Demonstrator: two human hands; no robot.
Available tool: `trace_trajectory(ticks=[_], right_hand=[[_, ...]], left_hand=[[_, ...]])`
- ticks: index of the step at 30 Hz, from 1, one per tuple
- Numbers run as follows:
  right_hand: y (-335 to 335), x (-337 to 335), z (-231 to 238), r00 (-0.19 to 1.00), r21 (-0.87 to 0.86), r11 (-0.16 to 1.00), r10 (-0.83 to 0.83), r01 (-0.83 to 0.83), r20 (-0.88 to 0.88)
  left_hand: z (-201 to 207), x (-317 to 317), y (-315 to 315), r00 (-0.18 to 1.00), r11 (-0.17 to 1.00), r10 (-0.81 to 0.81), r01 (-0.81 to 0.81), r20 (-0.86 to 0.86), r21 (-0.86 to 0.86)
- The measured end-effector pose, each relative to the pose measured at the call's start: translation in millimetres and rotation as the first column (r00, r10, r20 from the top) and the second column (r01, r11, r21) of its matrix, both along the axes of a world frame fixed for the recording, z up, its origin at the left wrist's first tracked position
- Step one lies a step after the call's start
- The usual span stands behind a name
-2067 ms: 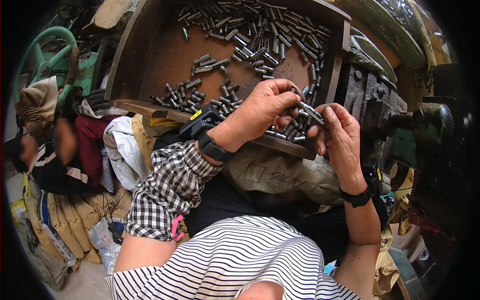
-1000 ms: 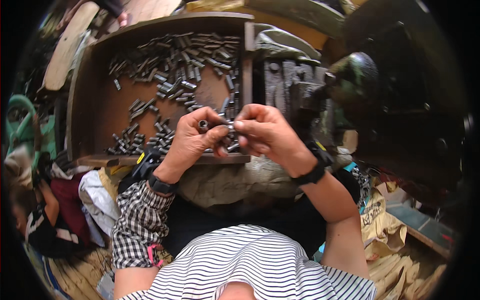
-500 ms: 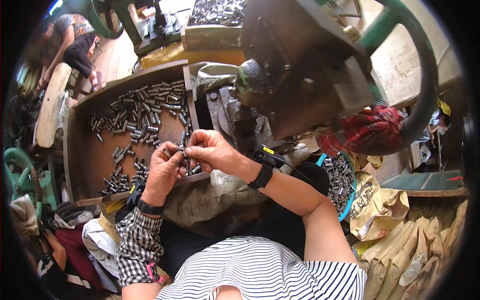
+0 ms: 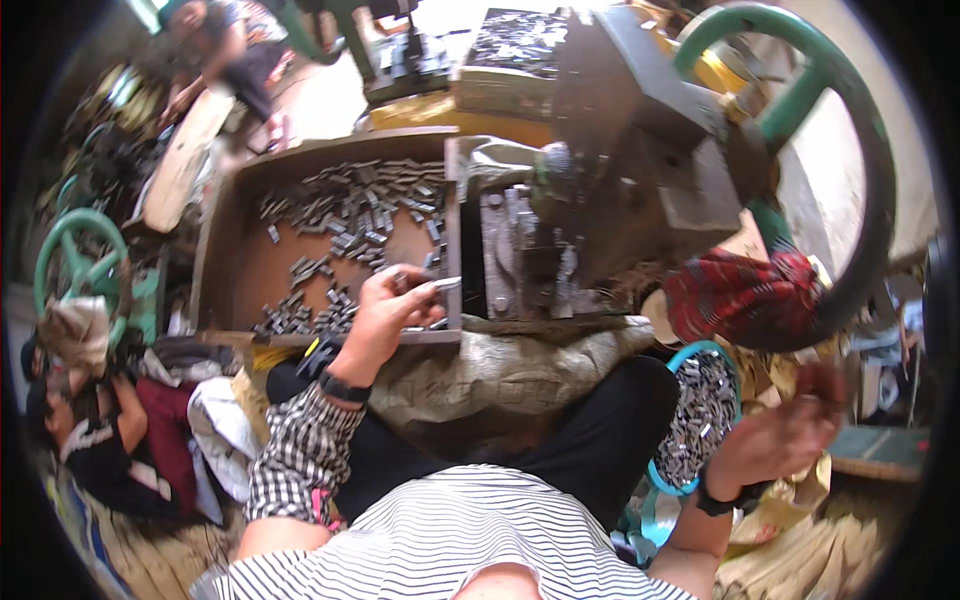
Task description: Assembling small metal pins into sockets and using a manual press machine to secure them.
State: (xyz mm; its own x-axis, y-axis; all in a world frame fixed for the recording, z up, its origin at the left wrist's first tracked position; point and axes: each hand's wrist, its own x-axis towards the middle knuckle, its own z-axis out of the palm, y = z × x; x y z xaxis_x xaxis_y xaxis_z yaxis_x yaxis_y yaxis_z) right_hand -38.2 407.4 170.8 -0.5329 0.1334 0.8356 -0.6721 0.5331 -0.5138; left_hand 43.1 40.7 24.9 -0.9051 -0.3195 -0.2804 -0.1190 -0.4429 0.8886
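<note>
My left hand (image 4: 385,315) is over the right front corner of a wooden tray (image 4: 212,270), pinching a short metal tube (image 4: 445,284) between thumb and fingers. The tube's free end points right, towards the dark metal tooling (image 4: 510,250) of a hand press. Many similar metal pieces (image 4: 370,200) lie loose in the tray. My right hand (image 4: 775,440) is off to the right, past a blue basin (image 4: 738,390) heaped with small metal parts (image 4: 700,415). Motion smears its fingers, so whether they hold anything cannot be made out.
The press's heavy dark block (image 4: 650,160) and green handwheel (image 4: 885,180) stand ahead to the right. A red checked cloth (image 4: 740,300) is wrapped on the wheel's lower part. Behind the tray is a box of metal parts (image 4: 515,45). Another person (image 4: 225,60) sits at the far left.
My hands were together over the tray's front right corner. The right hand has swung away right, past the basin; the left stays by the tray with the metal tube. The view has shifted.
</note>
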Motion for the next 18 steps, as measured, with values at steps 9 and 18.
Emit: trace_trajectory(ticks=[9,18], right_hand=[[1.7,-69.8,-45.7,0.947,-0.446,0.879,0.271,-0.17,0.173],[4.2,-78.0,43.0,0.949,0.105,0.989,0.071,-0.108,0.306]], left_hand=[[-15.6,-72.9,12.0,0.997,0.995,-0.063,0.06,-0.036,-0.075],[-48.0,-121.8,16.0,0.99,0.988,-0.127,0.121,-0.061,-0.092]])
